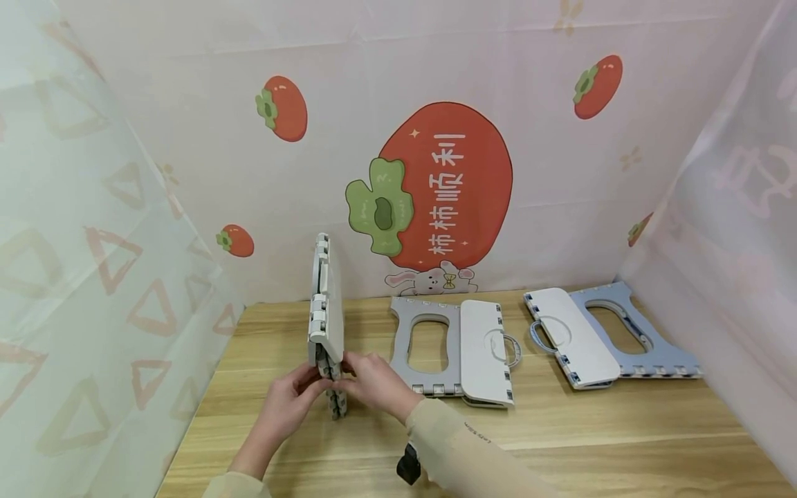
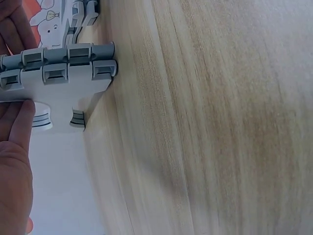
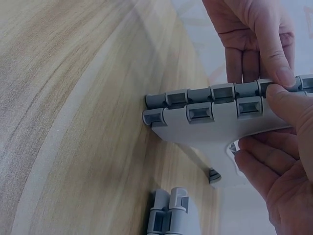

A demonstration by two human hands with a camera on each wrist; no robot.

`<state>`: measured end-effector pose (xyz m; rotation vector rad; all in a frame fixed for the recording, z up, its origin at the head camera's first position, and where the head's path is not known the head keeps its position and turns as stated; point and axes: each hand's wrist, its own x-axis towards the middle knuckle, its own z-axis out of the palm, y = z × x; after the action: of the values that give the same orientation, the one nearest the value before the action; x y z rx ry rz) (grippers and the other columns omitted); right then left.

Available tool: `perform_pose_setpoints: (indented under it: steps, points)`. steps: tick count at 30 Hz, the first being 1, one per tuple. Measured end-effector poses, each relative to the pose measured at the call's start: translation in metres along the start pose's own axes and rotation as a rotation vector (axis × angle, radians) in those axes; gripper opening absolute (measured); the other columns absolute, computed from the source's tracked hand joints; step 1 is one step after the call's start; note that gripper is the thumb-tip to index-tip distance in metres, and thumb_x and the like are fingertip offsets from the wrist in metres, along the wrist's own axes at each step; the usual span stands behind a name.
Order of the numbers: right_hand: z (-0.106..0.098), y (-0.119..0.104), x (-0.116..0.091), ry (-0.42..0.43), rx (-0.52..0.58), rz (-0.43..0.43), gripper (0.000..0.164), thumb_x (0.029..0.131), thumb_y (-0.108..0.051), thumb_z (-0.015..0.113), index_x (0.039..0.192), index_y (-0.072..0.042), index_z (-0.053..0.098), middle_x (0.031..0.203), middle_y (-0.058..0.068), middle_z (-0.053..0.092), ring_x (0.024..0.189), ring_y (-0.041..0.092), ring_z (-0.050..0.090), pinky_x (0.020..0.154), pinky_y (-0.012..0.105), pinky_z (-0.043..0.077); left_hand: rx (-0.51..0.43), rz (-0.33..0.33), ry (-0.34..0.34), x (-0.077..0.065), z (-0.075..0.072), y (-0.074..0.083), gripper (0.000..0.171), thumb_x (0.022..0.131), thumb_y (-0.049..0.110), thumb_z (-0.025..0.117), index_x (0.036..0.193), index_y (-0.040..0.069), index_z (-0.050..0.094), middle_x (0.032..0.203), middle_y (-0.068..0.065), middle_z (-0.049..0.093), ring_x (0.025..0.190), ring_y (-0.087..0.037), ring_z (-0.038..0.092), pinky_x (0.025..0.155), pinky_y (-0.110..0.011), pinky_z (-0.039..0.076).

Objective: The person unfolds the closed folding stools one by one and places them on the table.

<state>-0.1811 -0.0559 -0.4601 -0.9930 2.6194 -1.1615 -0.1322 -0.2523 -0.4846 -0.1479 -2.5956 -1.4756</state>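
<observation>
A folding step stool (image 1: 326, 311) in white and grey plastic stands on its edge at the left of the table. My left hand (image 1: 291, 402) grips its near hinged end from the left, and my right hand (image 1: 380, 387) holds the same end from the right. In the right wrist view, both thumbs lie on the row of grey hinges (image 3: 200, 93), the right thumb (image 3: 288, 105) close beside the left one. Fingers of my right hand reach around the side panel near its cut-out. In the left wrist view, my left hand (image 2: 14, 161) lies along the panel.
Two more folding step stools lie flat on the wooden table (image 1: 623, 443): a grey and white one (image 1: 426, 377) in the middle and a blue and white one (image 1: 663, 360) at the right. Printed cloth walls (image 1: 187, 90) close off the back and both sides.
</observation>
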Motion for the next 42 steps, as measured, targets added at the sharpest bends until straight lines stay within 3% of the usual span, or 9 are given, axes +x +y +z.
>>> perform_pose_setpoints:
  steps: [14,19,24,42]
  points:
    - [0.001,0.0,0.0,0.002,-0.006,-0.015,0.032,0.096,-0.024,0.073,0.123,-0.008,0.065,0.123,0.007,0.073,0.114,0.012,0.069,0.091,0.021,0.056,0.052,-0.001,0.006,-0.002,-0.006,-0.002,0.038,0.096,0.025,0.073,0.129,0.006,0.069,0.12,-0.014,0.074,0.107,-0.027,0.073,0.086,-0.027,0.061]
    - [0.001,-0.001,-0.001,0.01,-0.028,-0.024,0.032,0.096,-0.025,0.073,0.122,-0.008,0.065,0.122,0.009,0.074,0.113,0.013,0.069,0.09,0.02,0.057,0.071,0.052,0.028,-0.002,-0.008,-0.006,0.033,0.096,0.02,0.073,0.125,0.006,0.07,0.117,-0.013,0.075,0.104,-0.027,0.074,0.083,-0.025,0.06]
    - [0.002,-0.002,-0.001,0.006,-0.031,-0.018,0.033,0.096,-0.025,0.073,0.123,-0.008,0.065,0.123,0.009,0.073,0.113,0.014,0.069,0.09,0.021,0.057,0.085,0.094,0.043,-0.003,-0.01,-0.009,0.03,0.095,0.017,0.074,0.123,0.004,0.071,0.114,-0.015,0.076,0.1,-0.024,0.075,0.081,-0.025,0.061]
    - [0.003,-0.002,0.0,0.005,-0.047,-0.029,0.037,0.097,-0.023,0.073,0.128,-0.006,0.063,0.126,0.011,0.072,0.115,0.015,0.069,0.093,0.022,0.056,0.082,0.107,0.073,-0.009,-0.018,-0.012,0.028,0.094,0.015,0.075,0.12,0.003,0.073,0.111,-0.016,0.076,0.096,-0.009,0.072,0.08,-0.024,0.061]
